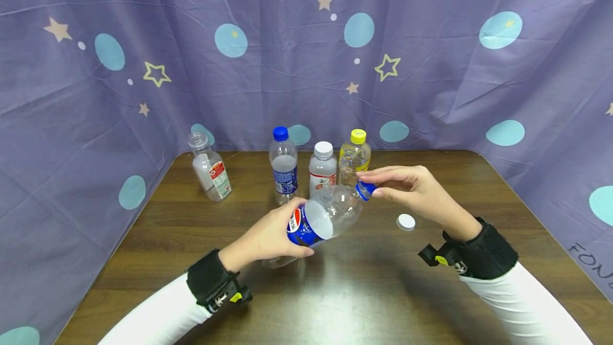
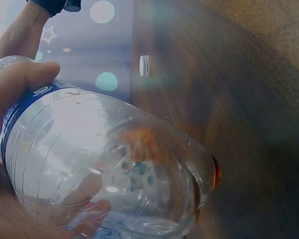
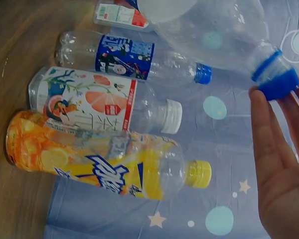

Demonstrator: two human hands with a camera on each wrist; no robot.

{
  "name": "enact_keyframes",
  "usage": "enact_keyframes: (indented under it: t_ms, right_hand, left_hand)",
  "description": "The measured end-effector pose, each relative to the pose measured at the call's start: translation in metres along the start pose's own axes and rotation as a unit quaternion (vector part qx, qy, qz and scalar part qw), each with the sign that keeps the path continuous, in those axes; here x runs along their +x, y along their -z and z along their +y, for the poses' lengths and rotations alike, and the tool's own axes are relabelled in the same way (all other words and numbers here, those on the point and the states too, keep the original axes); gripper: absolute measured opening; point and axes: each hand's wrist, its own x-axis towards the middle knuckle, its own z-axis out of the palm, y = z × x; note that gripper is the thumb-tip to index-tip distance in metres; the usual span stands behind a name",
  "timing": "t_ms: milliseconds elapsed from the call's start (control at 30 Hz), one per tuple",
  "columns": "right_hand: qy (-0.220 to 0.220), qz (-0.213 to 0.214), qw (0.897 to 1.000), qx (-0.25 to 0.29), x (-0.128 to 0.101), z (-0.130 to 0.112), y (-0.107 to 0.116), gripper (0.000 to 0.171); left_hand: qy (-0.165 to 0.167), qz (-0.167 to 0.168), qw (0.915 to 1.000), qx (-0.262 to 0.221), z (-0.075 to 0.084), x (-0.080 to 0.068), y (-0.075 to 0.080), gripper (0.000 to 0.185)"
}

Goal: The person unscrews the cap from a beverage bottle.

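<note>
My left hand (image 1: 282, 230) grips a large clear Pepsi bottle (image 1: 337, 209) round its blue label. The bottle is tilted, with its neck pointing up and to the right. At the mouth, my right hand (image 1: 407, 190) pinches the blue bottle cap (image 3: 279, 84) between thumb and fingers. In the right wrist view, clear neck shows between this cap and the blue ring (image 3: 267, 64) below it. The left wrist view looks along the clear lower body (image 2: 114, 164) of the bottle, with left fingers seen through it.
Behind stand a blue-capped bottle (image 1: 284, 166), a white-capped bottle (image 1: 323, 166) and a yellow-capped bottle (image 1: 354, 156). An uncapped bottle (image 1: 212, 172) is at the table's back left. A loose white cap (image 1: 406, 222) lies on the wooden table (image 1: 373, 302); a purple curtain (image 1: 297, 84) hangs behind.
</note>
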Motion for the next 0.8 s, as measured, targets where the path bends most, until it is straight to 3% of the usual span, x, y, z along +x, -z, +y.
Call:
enact_keyframes:
  t_ms: [100,200,433,567,800]
  right_hand:
    - [-0.006,0.024,1.000,-0.008,0.0003,0.0009,-0.0023,0.023]
    - [-0.041,0.035,0.998,-0.021,0.0011,0.0010,-0.0030,0.022]
    - [-0.124,0.023,0.992,-0.010,0.0030,-0.0013,0.0008,0.026]
    - [-0.123,0.007,0.992,-0.011,0.0035,0.0001,0.0030,0.024]
    - [-0.077,-0.019,0.996,-0.035,0.0028,0.0029,0.0061,0.028]
  left_hand:
    - [-0.001,-0.002,1.0000,0.000,0.0009,-0.0004,0.0000,0.086]
    - [0.002,-0.006,1.0000,-0.002,0.0013,-0.0011,-0.0002,0.086]
    - [0.003,-0.003,1.0000,0.001,0.0000,-0.0012,-0.0014,0.087]
    - [-0.004,-0.001,1.0000,-0.001,-0.0001,-0.0007,-0.0020,0.086]
    - [-0.010,-0.001,0.9999,-0.005,-0.0010,-0.0008,-0.0018,0.084]
